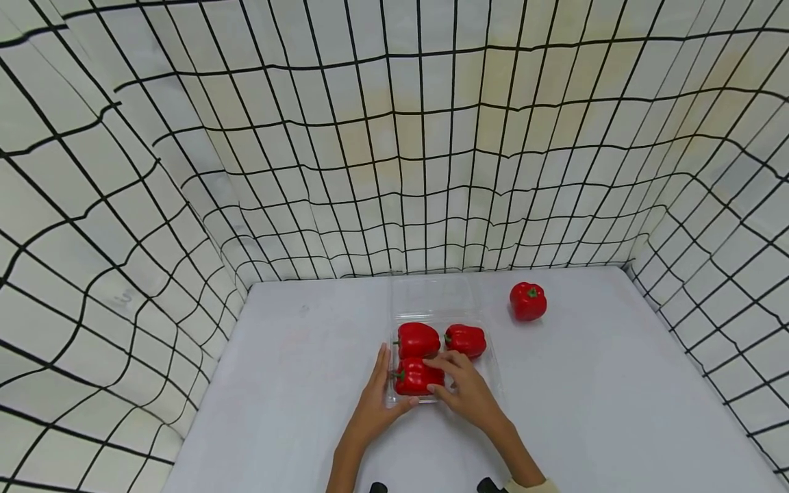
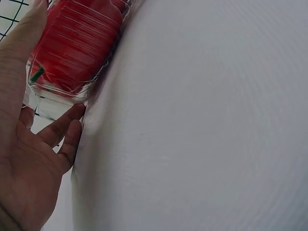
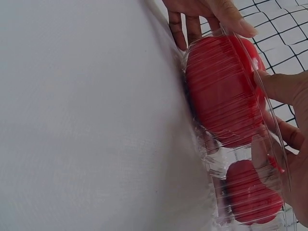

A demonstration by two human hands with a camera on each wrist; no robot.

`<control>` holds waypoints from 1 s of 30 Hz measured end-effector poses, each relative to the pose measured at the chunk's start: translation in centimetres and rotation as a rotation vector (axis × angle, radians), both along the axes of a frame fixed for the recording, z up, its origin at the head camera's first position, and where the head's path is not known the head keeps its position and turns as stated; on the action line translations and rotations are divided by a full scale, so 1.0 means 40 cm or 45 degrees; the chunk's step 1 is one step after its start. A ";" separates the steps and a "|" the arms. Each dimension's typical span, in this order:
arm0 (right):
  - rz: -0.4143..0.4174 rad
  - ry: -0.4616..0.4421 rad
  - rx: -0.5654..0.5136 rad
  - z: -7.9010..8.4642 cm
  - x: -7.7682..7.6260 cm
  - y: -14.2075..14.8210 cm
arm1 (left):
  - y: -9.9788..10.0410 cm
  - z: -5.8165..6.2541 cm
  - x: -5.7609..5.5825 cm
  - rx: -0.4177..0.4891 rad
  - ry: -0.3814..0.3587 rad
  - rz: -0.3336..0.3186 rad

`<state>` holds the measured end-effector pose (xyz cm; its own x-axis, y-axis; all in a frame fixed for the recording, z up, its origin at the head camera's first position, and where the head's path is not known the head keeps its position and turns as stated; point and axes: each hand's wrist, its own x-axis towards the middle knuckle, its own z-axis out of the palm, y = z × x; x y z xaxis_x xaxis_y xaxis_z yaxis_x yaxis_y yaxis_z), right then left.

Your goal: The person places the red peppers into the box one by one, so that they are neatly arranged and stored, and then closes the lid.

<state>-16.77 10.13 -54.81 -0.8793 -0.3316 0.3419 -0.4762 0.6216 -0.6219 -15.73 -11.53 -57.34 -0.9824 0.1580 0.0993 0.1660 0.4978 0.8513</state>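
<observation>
A clear plastic clamshell container (image 1: 493, 366) lies open on the table, its lid (image 1: 431, 294) folded back away from me. Inside are three red bell peppers: one back left (image 1: 417, 339), one back right (image 1: 465, 339) and one front left (image 1: 414, 378). My right hand (image 1: 465, 389) holds the front-left pepper between thumb and fingers at its right end. Along the container's left side my left hand (image 1: 374, 400) rests with extended fingers, its thumb at the front edge. The left wrist view shows that pepper's green stem (image 2: 37, 74) through the plastic.
Another red bell pepper (image 1: 528, 301) sits on the white table (image 1: 592, 383), right of the container. Black netting (image 1: 419, 164) over pale walls surrounds the table at the back and both sides. Two dark objects (image 1: 490, 485) show at the bottom edge of the head view.
</observation>
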 end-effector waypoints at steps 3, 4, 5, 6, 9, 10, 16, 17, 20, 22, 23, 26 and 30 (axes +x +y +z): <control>-0.008 -0.018 0.010 0.003 0.001 -0.002 | -0.002 0.001 0.000 0.002 -0.001 -0.005; -0.011 -0.025 0.012 0.005 0.001 -0.003 | -0.003 0.002 -0.001 0.001 -0.003 -0.007; -0.015 -0.033 0.019 0.005 0.002 -0.004 | -0.004 0.002 -0.001 0.002 -0.003 -0.007; -0.020 -0.037 0.028 0.006 0.002 -0.005 | -0.004 0.002 -0.001 0.006 -0.003 -0.005; -0.033 -0.036 0.054 0.007 0.004 -0.006 | -0.004 0.002 0.000 0.010 -0.001 -0.002; -0.035 -0.032 0.058 0.007 0.005 -0.006 | -0.004 0.001 0.000 0.011 0.004 -0.001; -0.047 -0.039 0.080 0.004 0.008 -0.005 | 0.000 -0.002 0.002 0.021 -0.003 0.010; -0.049 -0.041 0.081 0.003 0.008 -0.005 | 0.000 -0.002 0.003 0.020 -0.007 0.013; -0.051 -0.060 0.075 0.003 0.010 -0.005 | 0.000 -0.003 0.004 0.024 -0.018 0.021; -0.052 -0.058 0.075 0.004 0.011 -0.005 | 0.000 -0.003 0.003 0.022 -0.015 0.021; -0.052 -0.056 0.074 0.005 0.012 -0.005 | 0.000 -0.003 0.003 0.021 -0.009 0.018; -0.053 -0.045 0.071 0.005 0.012 -0.005 | -0.001 -0.004 0.001 0.019 0.003 0.013; -0.057 -0.031 0.068 0.004 0.012 -0.005 | 0.000 -0.003 0.001 0.023 0.003 0.009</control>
